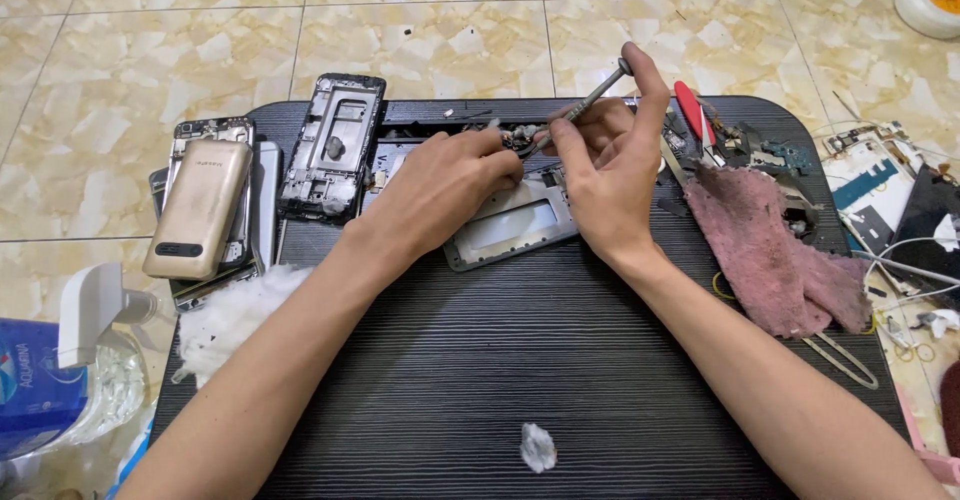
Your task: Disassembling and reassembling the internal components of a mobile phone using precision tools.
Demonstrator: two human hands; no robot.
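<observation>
Metal screwdriver [590, 95] slants down-left from right hand [610, 175] — pinched — onto small part [520, 140] pinched by left hand [440, 190], above frame [510, 230].

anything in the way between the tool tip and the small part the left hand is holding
Nothing visible. The right hand holds the thin metal tool, its tip reaching the small dark part pinched in the left hand, above the grey phone frame.

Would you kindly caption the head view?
Left hand steadies a small part while right hand works a metal tool.
</observation>
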